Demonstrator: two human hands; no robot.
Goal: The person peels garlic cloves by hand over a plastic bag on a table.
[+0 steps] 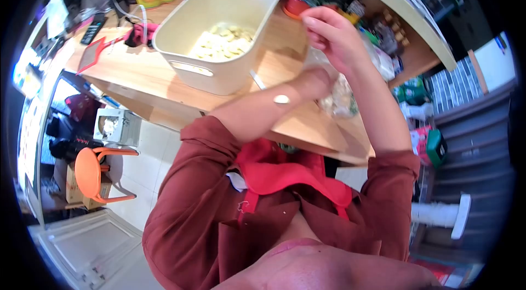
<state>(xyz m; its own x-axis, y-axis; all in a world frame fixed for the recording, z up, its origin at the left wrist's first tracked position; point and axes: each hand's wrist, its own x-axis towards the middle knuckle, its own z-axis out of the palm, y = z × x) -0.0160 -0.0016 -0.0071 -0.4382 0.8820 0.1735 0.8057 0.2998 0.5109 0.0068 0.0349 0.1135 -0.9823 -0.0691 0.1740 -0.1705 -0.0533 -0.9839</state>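
From where I'm standing, the person's hands are showing apart. The left hand [318, 84] is reaching beside a clear bag [341, 99] on the worktop [127, 60], its fingers too blurred for me to tell their grip. The right hand [332, 32] is hovering higher, fingers curling in; I can't tell whether they're holding anything. Left of both, a cream bin [223, 78] is holding pale pieces [227, 42].

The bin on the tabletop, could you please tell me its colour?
The bin is cream, shown best in the head view.
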